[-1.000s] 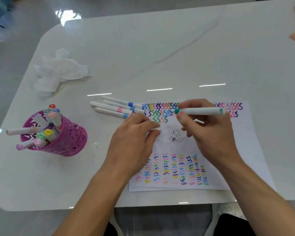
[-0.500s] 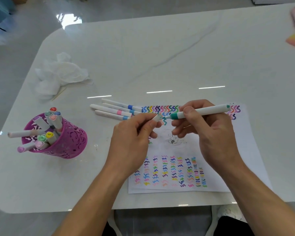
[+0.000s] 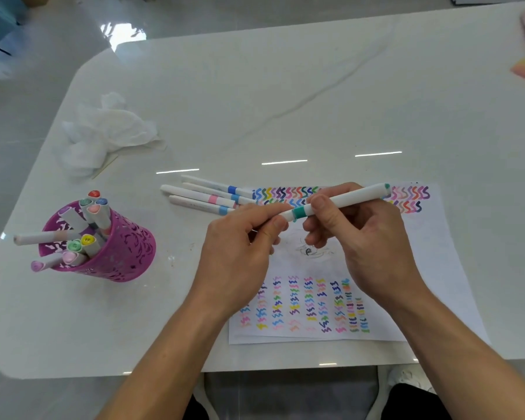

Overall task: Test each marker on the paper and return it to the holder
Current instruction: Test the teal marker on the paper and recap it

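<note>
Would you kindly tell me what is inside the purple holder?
The purple holder holds several markers, cap ends up: red, blue, yellow, green, pink. One white marker leans out over its left rim. Its wall hides their lower ends and the bottom.

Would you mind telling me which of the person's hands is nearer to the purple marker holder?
Left. The left hand is right of the holder; the right hand is farther right, holding the teal marker over the paper.
</note>
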